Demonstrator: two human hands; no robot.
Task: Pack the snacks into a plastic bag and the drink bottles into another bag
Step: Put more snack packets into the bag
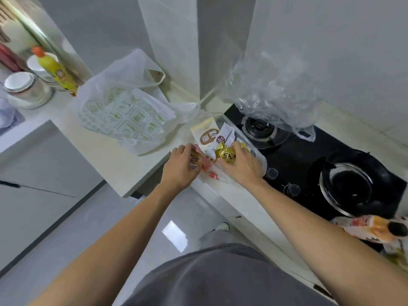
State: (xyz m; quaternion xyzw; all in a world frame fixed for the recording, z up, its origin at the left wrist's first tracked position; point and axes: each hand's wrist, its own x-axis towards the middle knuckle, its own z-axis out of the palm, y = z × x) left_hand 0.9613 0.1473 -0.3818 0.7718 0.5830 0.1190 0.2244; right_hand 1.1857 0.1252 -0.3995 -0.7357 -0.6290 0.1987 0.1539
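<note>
- A yellow squeeze bottle with an orange cap (55, 70) stands at the far left of the pale countertop (114, 164), beside lidded glass jars (26, 89).
- A white plastic bag with green print (123, 113) lies flat on the counter.
- The left hand (181, 168) curls around a small gold-and-red snack packet (195, 160) at the counter's front edge.
- White and brown snack packets (212, 135) lie just behind the hands.
- The right hand (242, 164) grips a gold foil snack packet (227, 153) over a thin bag with red print (209, 173).
- A crumpled clear plastic bag (271, 93) sits on the black gas hob (309, 155).
- An orange drink bottle with a dark cap (379, 230) lies at the far right.
</note>
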